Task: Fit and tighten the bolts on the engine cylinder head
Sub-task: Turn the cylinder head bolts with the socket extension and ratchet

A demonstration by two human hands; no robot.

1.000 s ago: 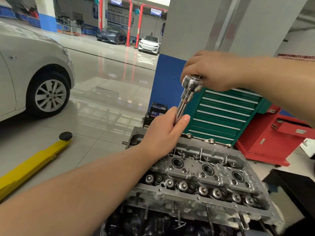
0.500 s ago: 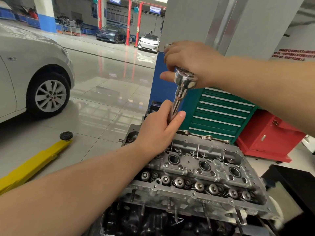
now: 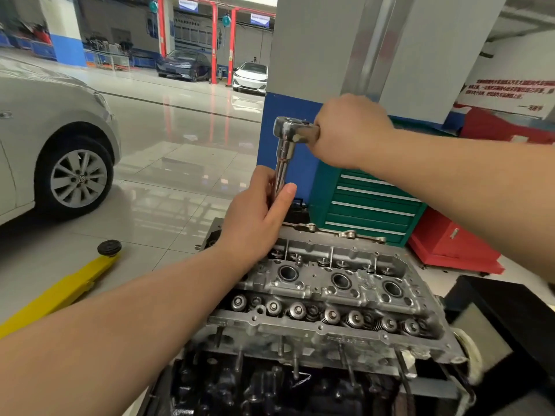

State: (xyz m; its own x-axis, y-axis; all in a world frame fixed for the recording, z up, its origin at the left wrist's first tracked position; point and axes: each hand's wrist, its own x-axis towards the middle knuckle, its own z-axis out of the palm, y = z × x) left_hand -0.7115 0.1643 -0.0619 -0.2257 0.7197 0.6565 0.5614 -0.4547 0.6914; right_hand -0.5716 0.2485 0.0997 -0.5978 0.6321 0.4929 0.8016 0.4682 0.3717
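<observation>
The grey aluminium cylinder head sits on the engine block at lower centre, with valve springs along its near row and three round bores in the middle. A chrome ratchet stands above its far left corner on a long extension bar that runs down behind my left hand. My left hand grips the bar's lower part, thumb up along it. My right hand grips the ratchet handle, which points right. The socket and the bolt under it are hidden by my left hand.
A green drawer cabinet and a red tool cart stand behind the engine. A yellow lift arm with a black pad lies on the floor at left, near a silver car. A dark bench edge is at right.
My right hand has swung the ratchet handle round to the right, so the ratchet head now shows clear of the hand. My left hand keeps its hold on the extension bar.
</observation>
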